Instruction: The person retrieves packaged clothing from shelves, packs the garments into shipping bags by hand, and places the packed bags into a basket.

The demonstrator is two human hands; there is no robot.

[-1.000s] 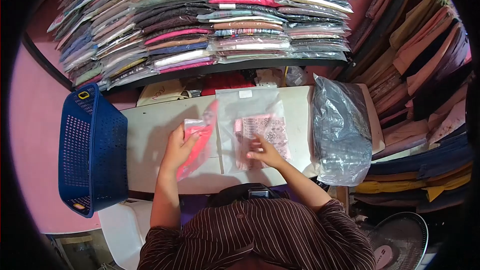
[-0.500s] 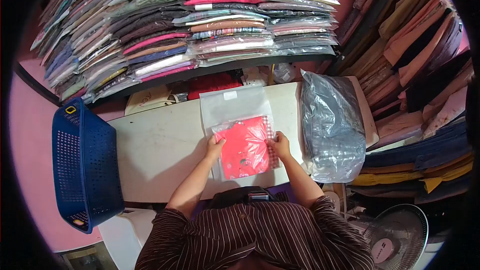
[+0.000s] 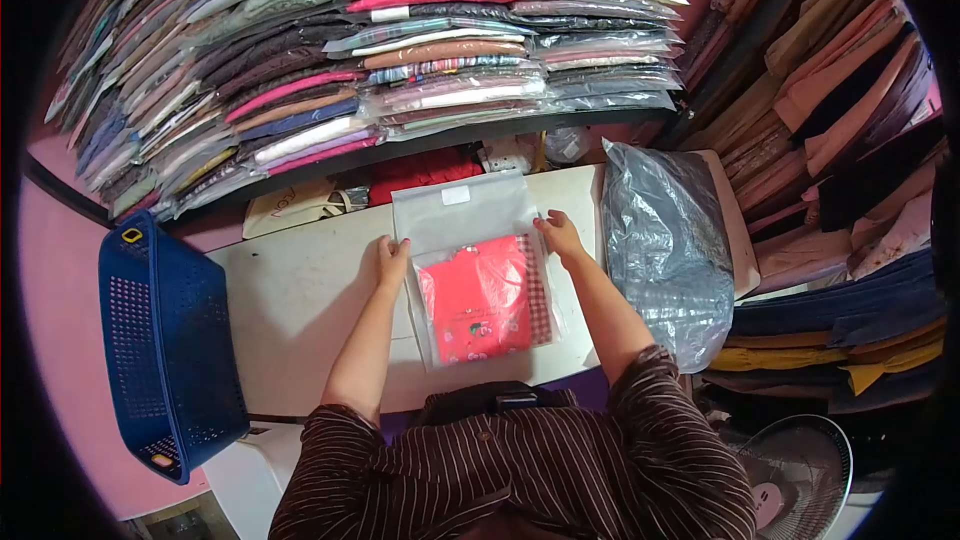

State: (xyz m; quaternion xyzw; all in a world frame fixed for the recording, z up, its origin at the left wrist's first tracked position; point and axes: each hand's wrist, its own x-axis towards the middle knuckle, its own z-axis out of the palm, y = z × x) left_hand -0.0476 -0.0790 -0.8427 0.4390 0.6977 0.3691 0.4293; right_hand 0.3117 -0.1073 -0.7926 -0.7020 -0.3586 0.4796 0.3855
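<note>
A folded red garment (image 3: 478,290) with a red-and-white checked strip (image 3: 537,290) along its right side lies in clear plastic on the table. Behind and above it spreads the frosted upper part of a plastic bag (image 3: 490,208), which bears a small white label (image 3: 456,195). My left hand (image 3: 393,262) is at the bag's left edge, its fingers pointing away from me and apart. At the bag's right edge is my right hand (image 3: 560,236), with thumb and forefinger apart. Whether either fingertip presses on the plastic is hard to see.
Bagged folded clothes (image 3: 450,55) fill a shelf over the white table (image 3: 300,290). A blue basket (image 3: 175,340) stands left. Dark plastic-wrapped goods (image 3: 665,250) lie at the table's right end. Hanging garments (image 3: 830,90) and a fan (image 3: 800,475) are further right.
Both hands have released the red garment's packet and moved away from me to the sides of the frosted plastic. The packet now lies flat on the table.
</note>
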